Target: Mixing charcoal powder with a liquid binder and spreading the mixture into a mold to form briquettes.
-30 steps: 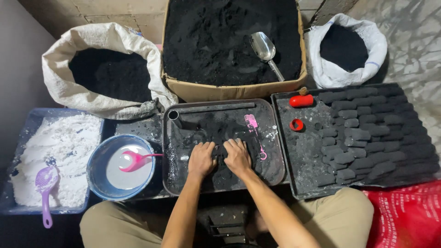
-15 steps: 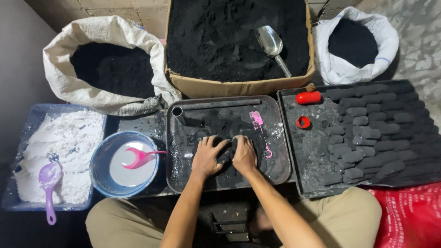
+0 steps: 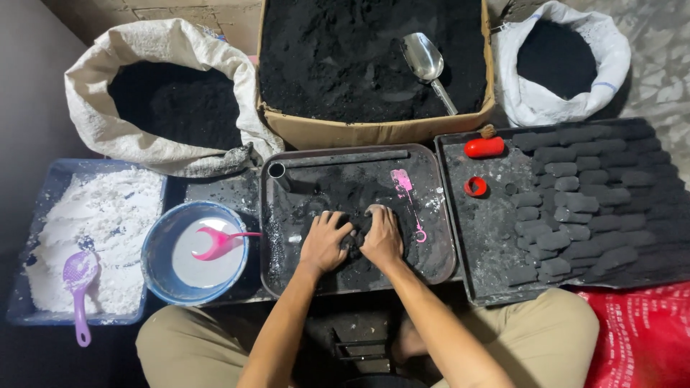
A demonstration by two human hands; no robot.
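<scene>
Both my hands press side by side on a lump of black powder mix in the middle of a dark metal tray. My left hand has its fingers spread and curled over the lump's left side. My right hand cups the right side, fingers bent down into the black mass. A pink spatula lies on the tray just right of my hands. A short metal tube stands at the tray's far left corner.
A second tray on the right holds rows of black briquettes, a red cylinder and a red ring. Behind are a cardboard box of black powder with a metal scoop and two white sacks. Left: a blue bowl with pink spoon, a bin of white powder.
The view has shifted slightly, so everything sits lower in frame. My hands stay on the black lump, kneading it with small finger movements.
</scene>
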